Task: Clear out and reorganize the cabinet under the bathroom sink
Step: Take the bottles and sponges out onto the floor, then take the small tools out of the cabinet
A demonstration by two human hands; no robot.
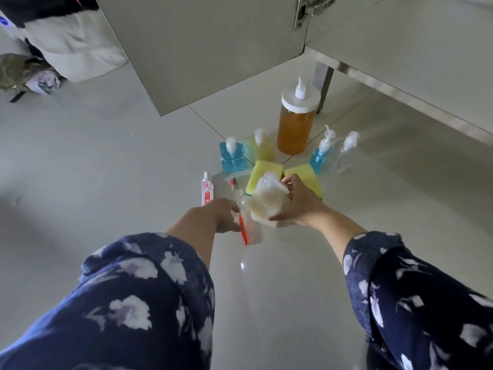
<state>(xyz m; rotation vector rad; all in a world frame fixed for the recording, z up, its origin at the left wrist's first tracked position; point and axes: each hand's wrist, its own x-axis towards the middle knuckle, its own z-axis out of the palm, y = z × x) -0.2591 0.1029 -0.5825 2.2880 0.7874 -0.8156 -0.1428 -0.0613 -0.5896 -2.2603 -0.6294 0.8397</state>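
Note:
My right hand (300, 202) grips a small pump bottle of pale cloudy liquid (265, 202), held low over the floor in front of two yellow sponges (266, 170). My left hand (217, 214) pinches a red toothbrush in a clear sleeve (243, 231) just left of that bottle. On the tiles beyond stand a big amber pump bottle (293, 126), a square blue one (232, 158), a yellow one (260, 146), a small blue one (321, 156) and a clear one (346, 149). A toothpaste tube (207, 190) lies at the left.
The open cabinet door (202, 49) hangs over the floor behind the bottles, with the cabinet's lower edge (400, 84) at the right. A person's clothing and a bundle of cloth (34, 76) sit at the far left. A small red-capped item (234, 184) lies beside the toothpaste.

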